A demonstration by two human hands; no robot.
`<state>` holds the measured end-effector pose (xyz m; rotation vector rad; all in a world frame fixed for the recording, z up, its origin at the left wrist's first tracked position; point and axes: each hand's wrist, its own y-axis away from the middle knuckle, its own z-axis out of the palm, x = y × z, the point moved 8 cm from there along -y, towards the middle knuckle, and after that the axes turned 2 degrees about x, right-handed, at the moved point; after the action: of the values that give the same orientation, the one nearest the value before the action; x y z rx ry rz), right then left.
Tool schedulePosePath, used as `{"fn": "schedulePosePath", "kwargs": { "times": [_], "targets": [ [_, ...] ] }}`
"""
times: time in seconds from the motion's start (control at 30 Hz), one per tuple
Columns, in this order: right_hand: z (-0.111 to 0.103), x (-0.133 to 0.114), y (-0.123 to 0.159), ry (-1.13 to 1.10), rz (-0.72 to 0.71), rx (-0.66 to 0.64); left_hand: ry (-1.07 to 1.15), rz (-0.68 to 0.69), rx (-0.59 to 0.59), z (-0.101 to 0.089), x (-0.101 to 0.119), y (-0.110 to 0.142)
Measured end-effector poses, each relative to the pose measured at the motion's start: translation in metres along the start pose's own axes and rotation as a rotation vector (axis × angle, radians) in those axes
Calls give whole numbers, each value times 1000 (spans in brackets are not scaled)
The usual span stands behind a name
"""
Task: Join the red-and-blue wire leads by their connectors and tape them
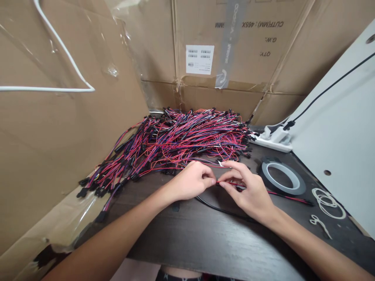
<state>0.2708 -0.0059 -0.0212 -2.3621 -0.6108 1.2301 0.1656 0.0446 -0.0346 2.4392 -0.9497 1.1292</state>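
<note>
My left hand is closed in a pinch on a red and black wire harness. Just beside it, my right hand pinches the same wire harness between thumb and fingers. The harness runs under the right palm and comes out on the right, ending in a dark tip on the table. A small white scrap shows by the raised right index fingertip; I cannot tell whether it is touched. Below both hands a black cable curves along the dark table.
Behind the hands lies a large heap of wire harnesses with black connectors. At right are a tape roll, coiled pale bands, a knotted pale band and a power strip. Cardboard walls the back and left.
</note>
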Motion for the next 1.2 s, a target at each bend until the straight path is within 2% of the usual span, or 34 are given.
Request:
{"fn": "schedulePosePath", "kwargs": {
  "times": [0.13,0.37,0.5,0.73,0.83,0.97,1.2],
  "targets": [
    [1,6,0,-51,66,-8,8,41,3,1,2,1],
    [-1,6,0,-62,75,11,-79,205,61,-4,17,5],
    [-1,4,0,-44,54,17,-164,276,111,-7,25,8],
    [0,-1,-1,25,-38,-25,-207,343,118,-5,28,9],
    [-9,-5,-5,99,-87,3,-229,340,125,-6,28,9],
    [-20,-8,-10,77,-52,13,-259,306,120,-7,27,9],
    [-10,-6,-10,18,29,-62,-237,266,90,-4,23,7]
  ]
}}
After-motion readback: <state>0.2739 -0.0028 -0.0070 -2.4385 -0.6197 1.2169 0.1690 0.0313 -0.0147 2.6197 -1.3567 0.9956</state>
